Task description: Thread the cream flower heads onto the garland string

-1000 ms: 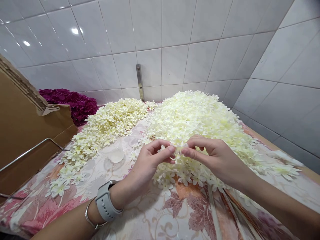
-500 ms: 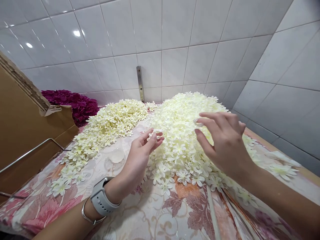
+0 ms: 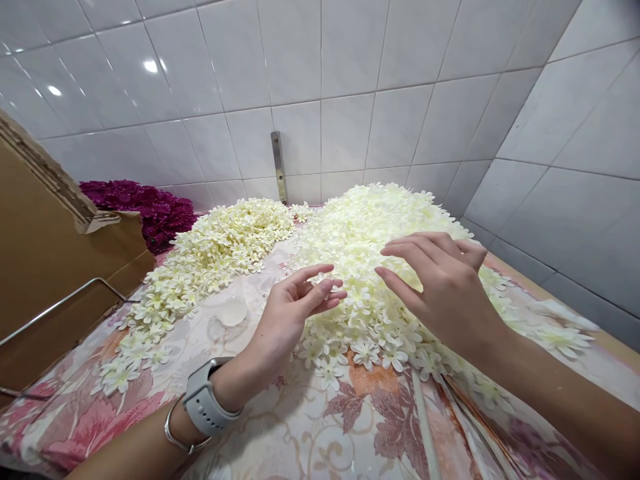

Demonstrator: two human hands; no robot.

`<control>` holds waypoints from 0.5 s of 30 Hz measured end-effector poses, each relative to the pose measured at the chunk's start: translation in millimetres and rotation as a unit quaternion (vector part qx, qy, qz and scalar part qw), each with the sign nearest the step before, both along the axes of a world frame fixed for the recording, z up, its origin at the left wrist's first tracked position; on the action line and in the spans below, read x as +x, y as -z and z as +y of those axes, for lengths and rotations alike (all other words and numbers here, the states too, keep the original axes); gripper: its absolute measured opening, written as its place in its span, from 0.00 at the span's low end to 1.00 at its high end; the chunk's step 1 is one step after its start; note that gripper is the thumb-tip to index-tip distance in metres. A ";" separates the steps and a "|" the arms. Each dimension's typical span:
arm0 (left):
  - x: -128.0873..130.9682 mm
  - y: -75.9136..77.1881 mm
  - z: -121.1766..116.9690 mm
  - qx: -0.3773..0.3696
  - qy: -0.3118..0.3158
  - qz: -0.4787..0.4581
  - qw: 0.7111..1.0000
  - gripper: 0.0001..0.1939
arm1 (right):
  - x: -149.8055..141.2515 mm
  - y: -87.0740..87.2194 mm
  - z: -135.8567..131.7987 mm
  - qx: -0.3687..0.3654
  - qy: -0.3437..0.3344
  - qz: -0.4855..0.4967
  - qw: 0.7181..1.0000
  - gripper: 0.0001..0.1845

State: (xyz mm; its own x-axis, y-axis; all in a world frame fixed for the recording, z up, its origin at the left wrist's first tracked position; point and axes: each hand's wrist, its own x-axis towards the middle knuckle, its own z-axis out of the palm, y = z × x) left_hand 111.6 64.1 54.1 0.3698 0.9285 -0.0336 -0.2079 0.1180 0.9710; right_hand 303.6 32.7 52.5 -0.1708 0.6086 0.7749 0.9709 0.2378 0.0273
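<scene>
My left hand (image 3: 295, 300), a watch (image 3: 210, 397) and bracelet on its wrist, is closed in a pinch. Between its thumb and fingers a small white flower (image 3: 321, 277) shows in part, the rest hidden by the fingers. My right hand (image 3: 440, 287) hovers over the right-hand pile of white flowers (image 3: 365, 227), fingers spread and thumb apart, with nothing visible in it. That pile lies just behind both hands, its petals pale with yellow-green centres.
A second, creamier flower heap (image 3: 235, 230) stretches along the left. A clear round dish (image 3: 233, 311) stands beside it. Purple flowers (image 3: 145, 210) lie behind a cardboard box (image 3: 55, 247) with a metal wire frame. Tiled walls (image 3: 350, 133) rise behind; a floral cloth (image 3: 280, 440) covers the table.
The hands have parted from their shared pinch. My right hand opened and rose to the right, then lowered slightly; my left went left with a flower, then came back somewhat right.
</scene>
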 end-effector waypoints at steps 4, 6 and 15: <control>0.5 0.9 -2.9 -0.010 0.003 -0.031 0.999 0.17 | 4.0 -4.8 -0.4 -0.006 -0.015 0.065 0.998 0.05; 1.4 0.8 -5.5 -0.008 0.021 -0.043 0.999 0.19 | 4.9 -8.6 -2.7 0.000 -0.033 0.091 0.995 0.06; 1.9 3.5 -9.9 0.001 0.026 -0.017 1.000 0.08 | 7.5 -20.4 -11.9 -0.016 -0.064 0.177 0.982 0.08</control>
State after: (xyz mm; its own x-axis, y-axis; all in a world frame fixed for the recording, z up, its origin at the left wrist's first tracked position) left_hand 113.5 54.1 50.5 0.4181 0.9082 -0.0184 -0.2345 0.1275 0.9637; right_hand 311.2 20.9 72.9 0.0292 0.6255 0.7797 0.8802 0.3536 -0.3166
